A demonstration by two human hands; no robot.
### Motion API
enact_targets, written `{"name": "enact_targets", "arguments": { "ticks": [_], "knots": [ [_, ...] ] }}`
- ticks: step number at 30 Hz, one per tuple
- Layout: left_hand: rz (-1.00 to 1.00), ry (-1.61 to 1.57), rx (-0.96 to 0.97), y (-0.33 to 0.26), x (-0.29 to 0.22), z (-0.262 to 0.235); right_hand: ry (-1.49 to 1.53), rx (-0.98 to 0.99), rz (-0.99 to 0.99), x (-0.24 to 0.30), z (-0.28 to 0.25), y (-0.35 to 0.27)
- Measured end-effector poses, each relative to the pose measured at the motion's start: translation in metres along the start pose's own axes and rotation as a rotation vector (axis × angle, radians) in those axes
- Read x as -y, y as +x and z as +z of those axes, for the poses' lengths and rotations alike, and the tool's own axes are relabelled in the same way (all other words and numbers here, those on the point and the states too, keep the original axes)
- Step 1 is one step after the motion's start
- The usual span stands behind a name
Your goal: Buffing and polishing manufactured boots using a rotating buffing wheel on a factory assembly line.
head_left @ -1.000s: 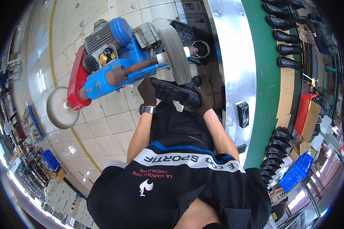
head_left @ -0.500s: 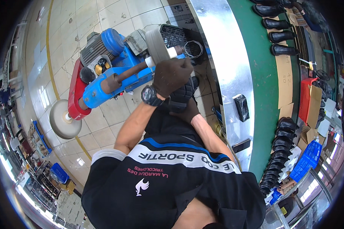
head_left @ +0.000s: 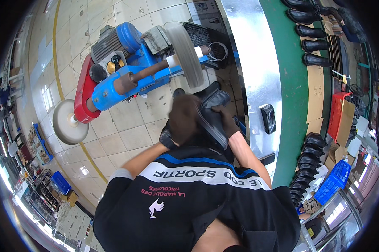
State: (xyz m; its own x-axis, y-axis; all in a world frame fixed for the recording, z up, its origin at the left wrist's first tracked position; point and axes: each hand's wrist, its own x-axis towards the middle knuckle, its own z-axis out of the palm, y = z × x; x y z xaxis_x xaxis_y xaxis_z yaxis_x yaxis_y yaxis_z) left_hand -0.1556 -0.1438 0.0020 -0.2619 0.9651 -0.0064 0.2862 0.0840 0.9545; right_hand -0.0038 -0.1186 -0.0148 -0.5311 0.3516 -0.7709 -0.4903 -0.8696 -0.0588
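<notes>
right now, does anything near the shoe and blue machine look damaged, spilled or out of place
Nothing clearly stands out. The black shoe in the right hand and the blue machine show no obvious damage, and I see no spill. The pale tiled floor has a few dark marks, perhaps just scuffs.

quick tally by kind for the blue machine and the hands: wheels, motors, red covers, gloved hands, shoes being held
Wheels, grey wheel and pale wheel: 2
Motors, finned motor: 1
Red covers, red cover: 1
Gloved hands, left hand and right hand: 2
Shoes, held black shoe: 1
Total: 7
</notes>
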Motion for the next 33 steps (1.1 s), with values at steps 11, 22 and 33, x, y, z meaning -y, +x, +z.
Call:
{"name": "enact_targets", "arguments": {
  "ticks": [11, 22, 33],
  "knots": [
    [-1.041, -0.909, 0.206, 0.074, 0.138, 0.063, 0.205, -0.039, -0.201, -0.007, -0.026, 0.099],
    [-1.019, -1.237, -0.287, 0.005, 0.139, 0.018, -0.376, -0.101, 0.062, -0.014, -0.017, 0.059],
    [-0.855, -0.78, -0.262, 0.005, 0.052, 0.018, -1.784, -0.334, -0.196, 0.005, 0.017, -0.018]
  ]
}}
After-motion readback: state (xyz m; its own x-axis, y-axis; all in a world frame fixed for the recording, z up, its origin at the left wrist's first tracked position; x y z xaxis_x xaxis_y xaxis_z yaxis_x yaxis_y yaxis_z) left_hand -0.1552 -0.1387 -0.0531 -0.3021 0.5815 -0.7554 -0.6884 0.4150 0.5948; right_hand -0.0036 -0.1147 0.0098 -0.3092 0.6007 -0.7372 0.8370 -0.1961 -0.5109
